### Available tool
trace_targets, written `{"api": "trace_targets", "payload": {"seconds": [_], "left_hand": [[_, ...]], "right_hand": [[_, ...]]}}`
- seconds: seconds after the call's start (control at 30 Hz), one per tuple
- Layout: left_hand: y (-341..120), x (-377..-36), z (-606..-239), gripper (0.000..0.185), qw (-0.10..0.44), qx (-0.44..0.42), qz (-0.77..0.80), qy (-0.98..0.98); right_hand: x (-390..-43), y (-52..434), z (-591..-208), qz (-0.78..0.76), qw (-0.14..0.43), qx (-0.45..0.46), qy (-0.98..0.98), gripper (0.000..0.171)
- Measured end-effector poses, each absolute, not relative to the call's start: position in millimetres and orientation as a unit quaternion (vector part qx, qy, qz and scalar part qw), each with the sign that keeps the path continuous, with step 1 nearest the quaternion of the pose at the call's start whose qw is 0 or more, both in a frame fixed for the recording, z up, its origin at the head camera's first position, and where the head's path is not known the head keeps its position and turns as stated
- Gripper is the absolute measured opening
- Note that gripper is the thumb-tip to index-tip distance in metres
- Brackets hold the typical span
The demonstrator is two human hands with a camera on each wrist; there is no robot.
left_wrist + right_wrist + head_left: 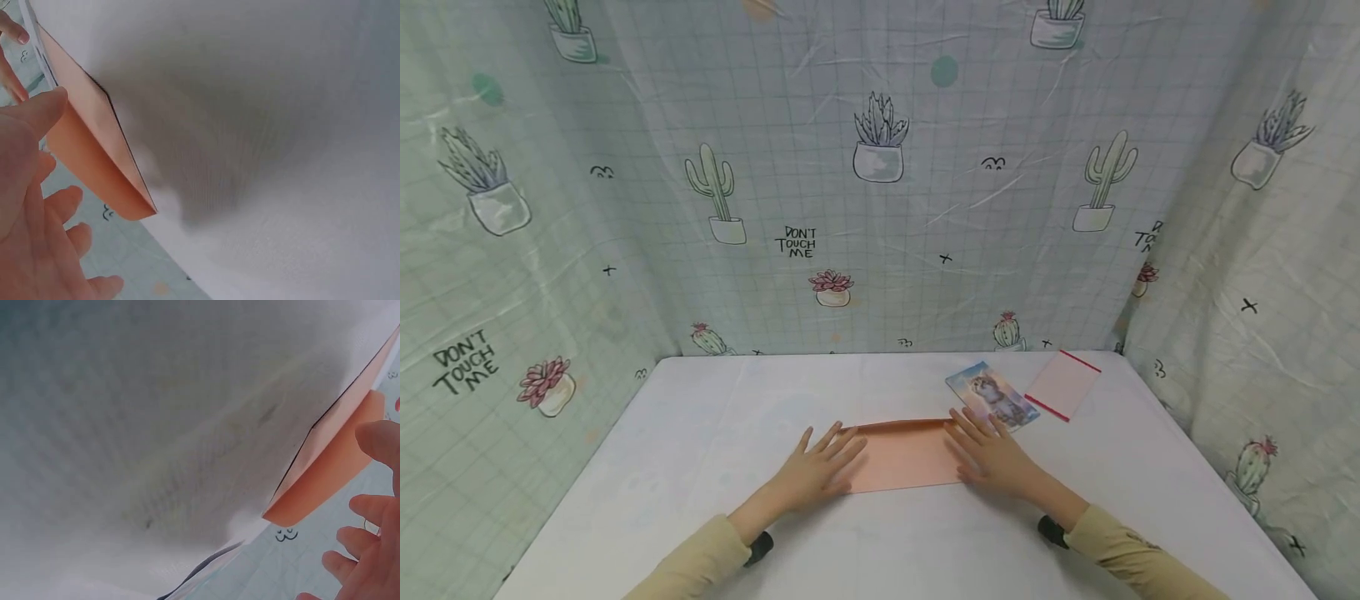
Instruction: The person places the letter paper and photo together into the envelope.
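A folded orange sheet of paper (901, 457) lies flat on the white table (700, 433), its fold along the far edge. My left hand (820, 467) rests flat on the sheet's left end with fingers spread. My right hand (992, 454) lies flat on its right end, fingers straight. In the left wrist view the orange paper (94, 156) shows beside my palm (31, 237). In the right wrist view the paper's corner (325, 475) sits next to my fingers (369, 512).
A card with a cat picture (992, 395) lies just beyond my right hand. A clear pink sleeve with red edges (1063, 384) lies to its right. Cactus-print cloth (880, 167) walls the table on three sides.
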State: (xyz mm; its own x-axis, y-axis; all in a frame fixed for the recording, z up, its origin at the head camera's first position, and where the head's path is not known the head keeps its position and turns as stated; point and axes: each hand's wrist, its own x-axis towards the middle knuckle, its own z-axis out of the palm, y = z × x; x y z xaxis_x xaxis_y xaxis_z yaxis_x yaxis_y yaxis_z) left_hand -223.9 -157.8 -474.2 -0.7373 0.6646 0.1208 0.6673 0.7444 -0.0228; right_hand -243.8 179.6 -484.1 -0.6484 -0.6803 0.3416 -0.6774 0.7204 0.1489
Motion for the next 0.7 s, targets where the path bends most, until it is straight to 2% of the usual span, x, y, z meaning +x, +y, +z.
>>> {"api": "trace_targets", "payload": {"seconds": [0.43, 0.7], "left_hand": [[-152.6, -227.2, -477.7, 0.06, 0.066, -0.421, -0.003, -0.905], [-150.8, -229.1, -479.5, 0.059, 0.06, -0.419, 0.032, -0.906]], "right_hand": [[-244.5, 175.4, -485.5, -0.048, 0.193, 0.41, -0.89, 0.058], [-245.1, 174.9, -489.5, -0.065, 0.174, 0.414, -0.891, 0.059]]}}
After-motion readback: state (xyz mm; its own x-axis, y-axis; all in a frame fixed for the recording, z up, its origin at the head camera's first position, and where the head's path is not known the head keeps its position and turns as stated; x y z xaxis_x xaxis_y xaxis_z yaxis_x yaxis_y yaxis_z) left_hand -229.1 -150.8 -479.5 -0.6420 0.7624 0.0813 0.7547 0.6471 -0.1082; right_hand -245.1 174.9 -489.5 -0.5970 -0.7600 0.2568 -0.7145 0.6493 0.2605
